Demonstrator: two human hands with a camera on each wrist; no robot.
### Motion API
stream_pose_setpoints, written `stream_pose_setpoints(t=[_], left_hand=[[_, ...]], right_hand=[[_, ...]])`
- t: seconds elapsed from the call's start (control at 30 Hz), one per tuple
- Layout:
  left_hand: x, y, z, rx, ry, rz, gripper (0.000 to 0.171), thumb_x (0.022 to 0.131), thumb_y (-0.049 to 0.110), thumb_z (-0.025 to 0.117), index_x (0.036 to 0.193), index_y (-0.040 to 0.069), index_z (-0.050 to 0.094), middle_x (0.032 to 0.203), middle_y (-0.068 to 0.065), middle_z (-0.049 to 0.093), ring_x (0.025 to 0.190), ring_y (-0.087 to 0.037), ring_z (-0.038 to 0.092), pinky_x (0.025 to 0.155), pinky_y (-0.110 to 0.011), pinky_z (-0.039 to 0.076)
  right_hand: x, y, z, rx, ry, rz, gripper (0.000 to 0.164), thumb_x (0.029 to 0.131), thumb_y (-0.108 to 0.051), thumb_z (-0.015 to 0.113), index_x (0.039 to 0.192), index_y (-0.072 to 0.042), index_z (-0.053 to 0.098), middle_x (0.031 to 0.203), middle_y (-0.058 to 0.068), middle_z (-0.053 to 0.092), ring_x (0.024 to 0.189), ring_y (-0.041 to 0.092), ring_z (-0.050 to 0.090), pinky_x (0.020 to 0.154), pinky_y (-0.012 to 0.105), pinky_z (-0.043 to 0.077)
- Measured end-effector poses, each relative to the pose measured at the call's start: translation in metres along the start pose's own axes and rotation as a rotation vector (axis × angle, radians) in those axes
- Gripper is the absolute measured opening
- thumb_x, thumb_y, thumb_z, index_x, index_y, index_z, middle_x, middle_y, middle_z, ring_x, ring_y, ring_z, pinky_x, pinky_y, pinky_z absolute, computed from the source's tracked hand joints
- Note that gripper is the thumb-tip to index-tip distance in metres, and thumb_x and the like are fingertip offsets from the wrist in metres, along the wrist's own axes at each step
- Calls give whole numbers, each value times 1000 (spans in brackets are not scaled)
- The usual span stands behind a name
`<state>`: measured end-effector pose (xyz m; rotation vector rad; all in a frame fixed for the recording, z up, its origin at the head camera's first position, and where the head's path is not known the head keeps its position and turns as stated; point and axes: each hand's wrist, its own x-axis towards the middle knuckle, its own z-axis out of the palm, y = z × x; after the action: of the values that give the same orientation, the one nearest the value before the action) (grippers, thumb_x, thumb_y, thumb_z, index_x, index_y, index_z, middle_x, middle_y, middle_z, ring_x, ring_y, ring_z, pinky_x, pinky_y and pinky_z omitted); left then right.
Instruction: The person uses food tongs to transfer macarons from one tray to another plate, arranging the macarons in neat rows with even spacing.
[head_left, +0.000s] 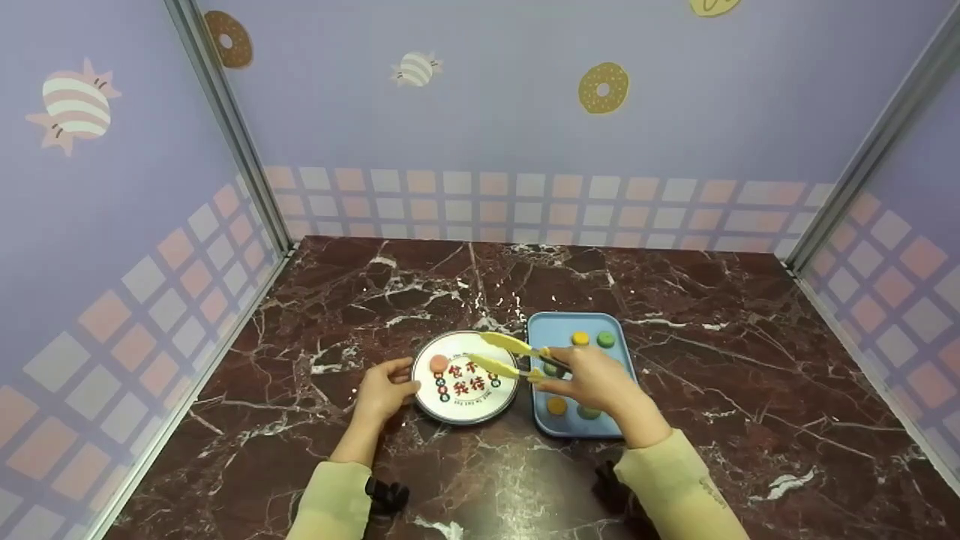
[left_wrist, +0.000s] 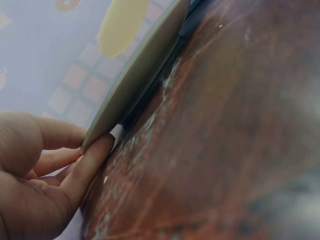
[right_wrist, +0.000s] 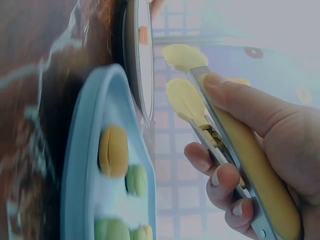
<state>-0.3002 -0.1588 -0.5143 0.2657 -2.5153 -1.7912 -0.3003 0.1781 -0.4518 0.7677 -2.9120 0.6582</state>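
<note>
1. Clearly, the tongs (head_left: 504,343) are gripped by the right hand (head_left: 600,384): the thumb is pressed on one arm, and the fingers are curled round the other.
2. The tips (right_wrist: 184,97) of the tongs are parted. In the head view they are seen over the right part of the plate (head_left: 501,399), pointed leftward.
3. The rim of the plate is pinched on its left side by the left hand (head_left: 381,391); in the left wrist view it is seen between the thumb and the fingers.
4. One pinkish-orange macaron (head_left: 439,363) is placed on the plate, at the upper left, near the rim. It is set apart from the tips of the tongs.
5. Red characters (head_left: 469,386) are printed across the plate's middle, and the rim is edged with a dark line.
6. The blue tray (head_left: 551,328) is set just beside the plate, on its right, partly hidden under the right hand.
7. Yellow macarons (head_left: 580,339) and green macarons (head_left: 605,340) are laid in the tray; one green piece is partly covered by the tongs and the right hand.
8. Plate and tray are both rested on a dark red, white-veined table (head_left: 262,427).
9. The table is enclosed by lilac walls (head_left: 487,135), on which doughnuts (head_left: 604,88), striped sweets (head_left: 415,70) and checks are printed.
10. Both forearms are covered by pale yellow sleeves (head_left: 334,499).
</note>
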Motion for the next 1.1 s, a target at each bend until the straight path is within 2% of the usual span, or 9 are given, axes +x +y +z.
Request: stream_pose_setpoints(t=[0.07, 0.23, 0.3, 0.37, 0.47, 0.67, 0.83, 1.0, 1.1], left_hand=[[0, 0, 0, 1, -4, 1, 49, 87, -10, 70, 135, -12, 59, 127, -33, 65, 113, -41, 68, 77, -35, 69], [0, -1, -1, 5, 3, 1, 49, 86, -9, 70, 134, -13, 60, 126, -33, 65, 114, -42, 68, 78, -36, 69], [0, -1, -1, 7, 2, 3, 49, 86, -9, 69, 134, -13, 59, 125, -34, 65, 113, -42, 68, 78, -36, 69], [0, -2, -1, 2, 1, 3, 49, 86, -9, 69, 134, -13, 59, 125, -34, 66, 113, -42, 68, 78, -36, 69], [0, -2, -1, -1, -2, 3, 50, 86, -10, 69, 134, -14, 59, 125, -34, 65, 112, -42, 69, 78, -36, 69], [0, -2, 0, -1, -5, 4, 50, 86, -9, 69, 134, -14, 59, 126, -35, 65, 115, -43, 68, 79, -37, 69], [0, -2, 0, 5, -1, 4, 50, 86, -9, 69, 134, -13, 59, 126, -34, 65, 113, -42, 68, 78, -37, 69], [0, -2, 0, 10, 0, -2, 50, 86, -9, 70, 135, -12, 60, 125, -34, 66, 113, -42, 69, 77, -35, 69], [0, -2, 0, 9, -1, -5, 50, 86, -9, 70, 135, -12, 60, 125, -33, 66, 113, -41, 69, 76, -35, 69]], right_hand=[[-4, 7, -4, -17, 12, 18, 35, 86, -36, 82, 109, -10, 74, 86, 5, 75, 70, 18, 64, 59, 38, 55], [-12, 25, -14, -38, 16, 98, 34, 87, -39, 81, 101, -10, 72, 79, 8, 68, 68, 23, 60, 57, 39, 48], [-15, 31, -19, -38, 17, 127, 38, 87, -40, 81, 107, -8, 73, 82, 12, 70, 72, 28, 64, 60, 42, 51], [-18, 38, -25, -32, 12, 159, 45, 88, -41, 79, 117, -7, 73, 95, 17, 75, 82, 33, 71, 65, 47, 56], [-21, 47, -32, -35, 7, 195, 55, 89, -44, 78, 129, -7, 71, 114, 24, 75, 97, 40, 73, 75, 53, 60], [-25, 59, -42, -47, -29, 274, 62, 90, -44, 77, 135, -2, 66, 126, 29, 69, 107, 43, 71, 80, 55, 61], [-27, 66, -46, -49, -45, 344, 64, 89, -45, 78, 136, -3, 66, 125, 27, 70, 99, 35, 70, 80, 55, 59], [-31, 72, -50, -75, -28, 347, 64, 88, -46, 78, 133, -3, 67, 126, 30, 69, 104, 44, 70, 82, 60, 59], [-33, 75, -51, -85, -10, 338, 56, 88, -45, 78, 126, -5, 72, 121, 30, 71, 100, 44, 71, 79, 60, 59]])
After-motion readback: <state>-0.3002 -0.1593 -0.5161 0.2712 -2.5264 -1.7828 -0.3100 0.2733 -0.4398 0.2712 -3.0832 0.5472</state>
